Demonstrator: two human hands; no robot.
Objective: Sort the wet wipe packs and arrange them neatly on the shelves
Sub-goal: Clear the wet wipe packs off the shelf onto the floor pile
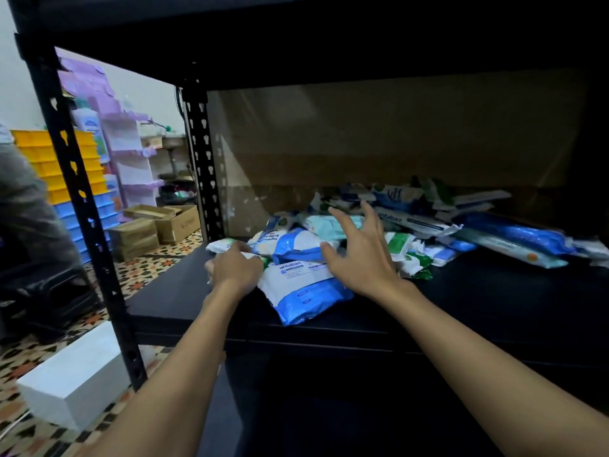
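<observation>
A loose heap of wet wipe packs point(412, 222) in blue, white and green lies on the black shelf point(494, 291). Nearest me is a white-and-blue "antabax" pack point(303, 291) at the shelf's front. My left hand point(235, 270) is closed on the edge of a white pack point(220, 245) at the heap's left end. Spread open, my right hand point(359, 255) hovers over the middle of the heap, fingers apart, just above a blue-and-white pack point(290, 242). Long blue packs point(514, 234) lie at the right.
Black perforated shelf posts point(82, 199) stand at the left, and the shelf above hangs low. A brown board backs the shelf. A white box point(75, 374) sits on the patterned floor. Yellow and blue bins point(52, 159), cardboard boxes point(158, 225) and a person's leg are at the left.
</observation>
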